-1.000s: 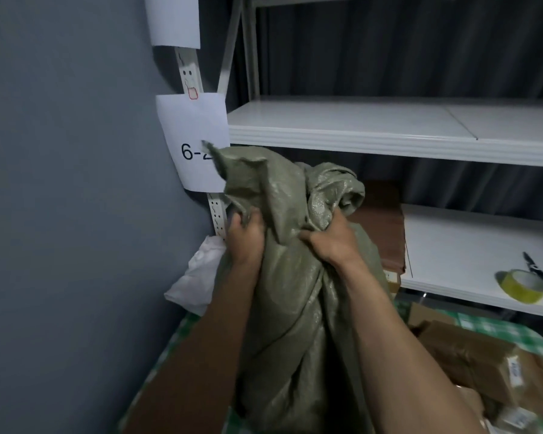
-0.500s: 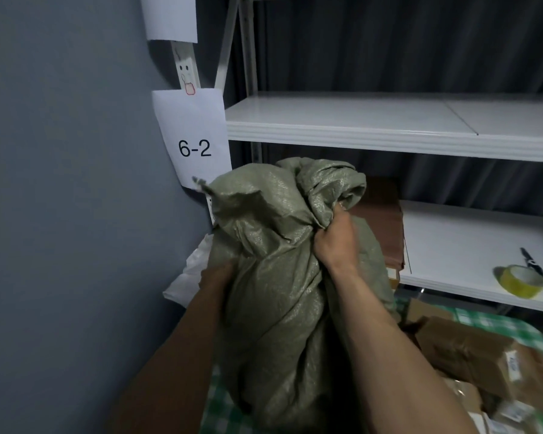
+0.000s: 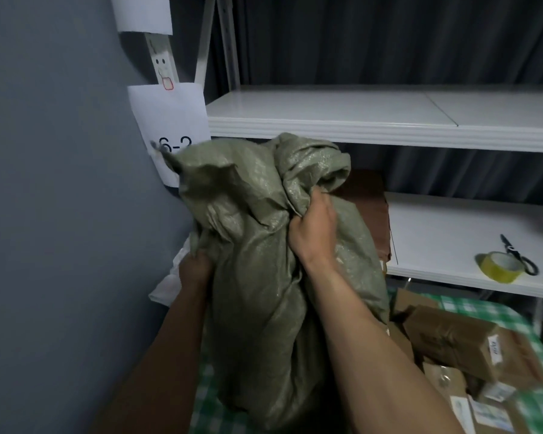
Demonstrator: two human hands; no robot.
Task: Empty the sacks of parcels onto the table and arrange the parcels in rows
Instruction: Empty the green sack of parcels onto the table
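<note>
Both hands are bunched tight into the green sack [image 3: 264,277], left hand [image 3: 195,270] low, right hand [image 3: 311,227] higher, held upright over the table [image 3: 539,399]. If the woven fabric slips, it could drop onto the parcels [image 3: 452,343].

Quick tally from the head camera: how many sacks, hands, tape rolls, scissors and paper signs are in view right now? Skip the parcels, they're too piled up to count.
Green woven sack: 1
Hands: 2, left hand and right hand, both gripping the sack
Yellow tape roll: 1
Scissors: 1
Paper signs: 2, the 6-2 sign and the upper sign
Total: 7
</note>
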